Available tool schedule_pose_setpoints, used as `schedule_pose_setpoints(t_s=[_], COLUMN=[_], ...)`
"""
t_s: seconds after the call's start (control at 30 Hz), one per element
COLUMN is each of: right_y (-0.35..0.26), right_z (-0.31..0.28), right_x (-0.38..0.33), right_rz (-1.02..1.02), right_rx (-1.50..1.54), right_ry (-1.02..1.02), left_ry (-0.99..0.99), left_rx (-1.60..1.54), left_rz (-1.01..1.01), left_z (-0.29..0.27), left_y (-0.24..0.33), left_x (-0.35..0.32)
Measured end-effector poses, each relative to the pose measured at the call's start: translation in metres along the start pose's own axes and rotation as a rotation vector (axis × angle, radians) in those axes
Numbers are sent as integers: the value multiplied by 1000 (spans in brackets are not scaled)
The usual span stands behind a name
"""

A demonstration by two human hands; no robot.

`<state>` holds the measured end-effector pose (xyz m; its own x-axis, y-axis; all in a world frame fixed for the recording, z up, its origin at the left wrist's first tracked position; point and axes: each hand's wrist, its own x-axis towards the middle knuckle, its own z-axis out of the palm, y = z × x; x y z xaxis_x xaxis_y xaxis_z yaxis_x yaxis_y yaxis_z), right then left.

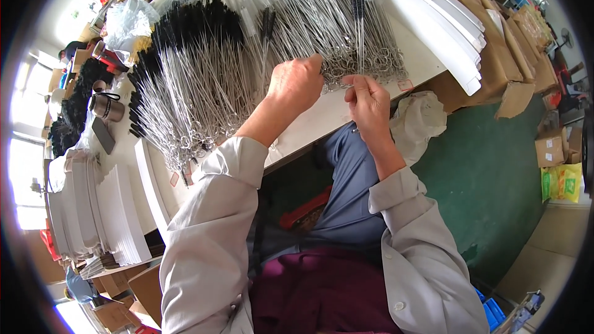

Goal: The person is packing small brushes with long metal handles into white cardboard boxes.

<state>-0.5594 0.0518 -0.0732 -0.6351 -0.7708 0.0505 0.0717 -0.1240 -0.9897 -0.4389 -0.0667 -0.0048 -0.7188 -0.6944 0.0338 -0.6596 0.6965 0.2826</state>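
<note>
Maroon shirt (322,297) is flanked by grey sleeves (210,235), while wire-handled brushes (201,71), judged light, springy and best pinched mid-wire, are massed along the table's (297,130) front edge, any grasp by curled left hand (297,83) or right hand (369,108) being impossible to tell.

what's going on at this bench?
Someone is working bare-handed at a white table covered with loop-ended wire brushes, black-bristled brushes on the left and white-bristled brushes beside them. The left hand is loosely closed near the front of the white-bristled group; the right hand is just right of it, fingertips pinched near the wire loops. Whether either grip holds a brush isn't clear.
</note>
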Motion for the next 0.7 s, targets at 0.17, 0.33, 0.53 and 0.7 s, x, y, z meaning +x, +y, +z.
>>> schedule_pose_setpoints(t_s=[0.17, 0.33, 0.53, 0.7], right_y=[-2, -3, -11, -47], right_z=[2, -1, 1, 22], right_x=[0, -1, -5, 8], right_rz=[-3, 14, 49, 102], right_rx=[-9, 23, 91, 310], right_ry=[2, -3, -5, -171], left_ry=[65, 213, 428, 597], left_rx=[142, -23, -457, -414], left_rz=[177, 214, 130, 194], left_z=[17, 14, -19, -57], left_y=[-13, -14, -15, -14], left_x=[4, -4, -12, -15])
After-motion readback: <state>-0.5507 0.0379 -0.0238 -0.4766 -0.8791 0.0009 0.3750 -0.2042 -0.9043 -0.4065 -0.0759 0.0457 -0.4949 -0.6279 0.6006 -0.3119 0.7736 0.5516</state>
